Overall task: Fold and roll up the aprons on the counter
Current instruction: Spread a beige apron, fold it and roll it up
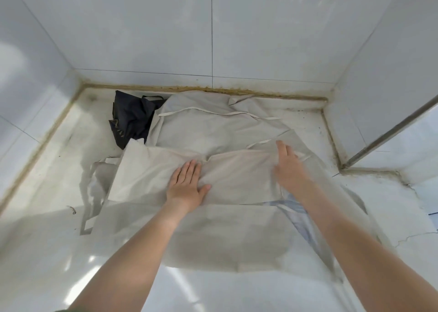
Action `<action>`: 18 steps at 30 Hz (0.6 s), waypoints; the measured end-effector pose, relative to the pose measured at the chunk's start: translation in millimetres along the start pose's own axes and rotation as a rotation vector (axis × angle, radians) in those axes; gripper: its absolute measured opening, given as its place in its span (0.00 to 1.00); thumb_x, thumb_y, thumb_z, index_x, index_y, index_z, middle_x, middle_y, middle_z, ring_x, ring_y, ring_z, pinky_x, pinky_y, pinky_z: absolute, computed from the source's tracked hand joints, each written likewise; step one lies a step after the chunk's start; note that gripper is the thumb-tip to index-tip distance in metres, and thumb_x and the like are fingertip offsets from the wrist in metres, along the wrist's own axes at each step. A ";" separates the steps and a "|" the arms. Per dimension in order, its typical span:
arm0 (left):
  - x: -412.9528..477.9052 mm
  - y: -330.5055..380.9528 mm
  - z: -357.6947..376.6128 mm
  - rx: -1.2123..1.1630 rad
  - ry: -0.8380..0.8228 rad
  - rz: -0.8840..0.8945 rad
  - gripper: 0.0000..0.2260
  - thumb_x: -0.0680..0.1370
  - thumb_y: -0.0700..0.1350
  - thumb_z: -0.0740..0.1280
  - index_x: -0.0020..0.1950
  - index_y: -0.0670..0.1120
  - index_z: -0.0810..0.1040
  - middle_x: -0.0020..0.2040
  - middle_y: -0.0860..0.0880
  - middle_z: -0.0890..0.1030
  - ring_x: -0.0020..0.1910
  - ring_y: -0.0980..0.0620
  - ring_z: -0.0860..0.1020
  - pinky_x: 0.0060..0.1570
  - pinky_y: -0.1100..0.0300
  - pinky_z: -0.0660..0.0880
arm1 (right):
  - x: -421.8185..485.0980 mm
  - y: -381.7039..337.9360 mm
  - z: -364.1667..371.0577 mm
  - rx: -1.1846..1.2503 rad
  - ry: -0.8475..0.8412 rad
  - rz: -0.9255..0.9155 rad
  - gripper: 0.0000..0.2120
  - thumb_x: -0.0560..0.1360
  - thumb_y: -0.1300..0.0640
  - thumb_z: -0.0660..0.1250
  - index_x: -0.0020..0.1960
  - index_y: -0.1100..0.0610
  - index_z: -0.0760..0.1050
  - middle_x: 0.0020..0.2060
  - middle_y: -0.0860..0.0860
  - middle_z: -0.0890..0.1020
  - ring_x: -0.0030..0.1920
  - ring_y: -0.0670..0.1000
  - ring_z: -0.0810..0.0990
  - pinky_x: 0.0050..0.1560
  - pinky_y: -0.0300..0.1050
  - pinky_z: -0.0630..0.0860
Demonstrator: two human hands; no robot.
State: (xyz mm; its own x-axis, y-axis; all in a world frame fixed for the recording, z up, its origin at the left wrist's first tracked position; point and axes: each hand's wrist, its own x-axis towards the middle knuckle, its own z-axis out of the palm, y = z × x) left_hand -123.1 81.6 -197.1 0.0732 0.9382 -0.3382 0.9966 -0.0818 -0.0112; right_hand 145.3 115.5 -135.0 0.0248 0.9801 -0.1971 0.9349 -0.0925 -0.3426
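Directly beneath both hands lay the beige apron [239, 179], folded band running crosswise. Left hand [187, 183] and right hand [288, 166] pressed flat on it, fingers straight, set apart.

Apron [213, 228] lies spread over mid desk [47, 205], reaching the back edge. Its flap [151, 169] is folded across the middle. L hand [187, 186] rests on flap centre, R hand [288, 162] on flap's right end. Straps [91, 193] trail off apron's left side. 2nd apron [132, 119] sits bunched nr back-left corner, touching 1st apron's left edge.
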 end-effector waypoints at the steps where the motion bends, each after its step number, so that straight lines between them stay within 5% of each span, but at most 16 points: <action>1: -2.2 -2.4 3.1 0.010 0.021 -0.042 0.32 0.80 0.63 0.42 0.78 0.48 0.36 0.78 0.52 0.37 0.76 0.54 0.36 0.73 0.54 0.34 | 0.4 2.7 5.8 0.054 -0.047 -0.041 0.39 0.74 0.65 0.63 0.77 0.55 0.45 0.74 0.58 0.56 0.73 0.60 0.59 0.68 0.53 0.64; 6: -8.2 -4.8 8.4 0.018 0.122 -0.080 0.33 0.79 0.64 0.41 0.79 0.48 0.44 0.79 0.44 0.47 0.78 0.45 0.44 0.73 0.49 0.36 | -16.3 13.9 45.0 -0.090 -0.397 -0.160 0.40 0.74 0.47 0.66 0.78 0.46 0.46 0.77 0.47 0.46 0.77 0.48 0.42 0.74 0.57 0.47; 9: -7.9 7.0 2.6 -0.078 0.241 0.087 0.35 0.74 0.63 0.42 0.77 0.47 0.59 0.77 0.38 0.58 0.76 0.41 0.55 0.72 0.50 0.38 | -24.7 19.6 63.0 -0.127 -0.362 -0.178 0.40 0.74 0.42 0.65 0.78 0.45 0.46 0.77 0.47 0.44 0.76 0.48 0.39 0.73 0.58 0.43; 14: -9.4 48.0 -6.8 -0.143 0.021 0.564 0.35 0.74 0.68 0.44 0.78 0.56 0.45 0.79 0.48 0.41 0.77 0.52 0.39 0.73 0.56 0.33 | -34.6 26.1 68.0 0.019 -0.280 -0.242 0.46 0.67 0.30 0.60 0.77 0.50 0.51 0.77 0.48 0.51 0.77 0.48 0.45 0.74 0.46 0.45; 16: -8.7 63.0 -1.0 -0.132 -0.049 0.578 0.36 0.76 0.70 0.51 0.78 0.57 0.41 0.79 0.49 0.39 0.77 0.53 0.37 0.74 0.54 0.34 | -43.0 31.8 65.6 -0.009 -0.254 -0.292 0.49 0.63 0.27 0.59 0.77 0.51 0.53 0.75 0.47 0.56 0.76 0.49 0.51 0.72 0.42 0.47; 18: -6.8 71.7 7.3 -0.070 -0.092 0.522 0.42 0.71 0.75 0.48 0.78 0.56 0.38 0.78 0.50 0.36 0.75 0.56 0.33 0.74 0.53 0.33 | -54.4 42.8 60.8 -0.114 -0.237 -0.325 0.47 0.62 0.29 0.59 0.76 0.49 0.55 0.73 0.45 0.61 0.73 0.49 0.57 0.69 0.41 0.50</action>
State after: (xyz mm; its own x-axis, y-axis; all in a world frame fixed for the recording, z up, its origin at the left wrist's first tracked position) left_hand -52.5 66.9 -202.4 0.5593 0.7453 -0.3629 0.8290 -0.5043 0.2419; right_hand 162.4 47.5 -194.8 -0.3476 0.8863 -0.3061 0.9142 0.2477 -0.3208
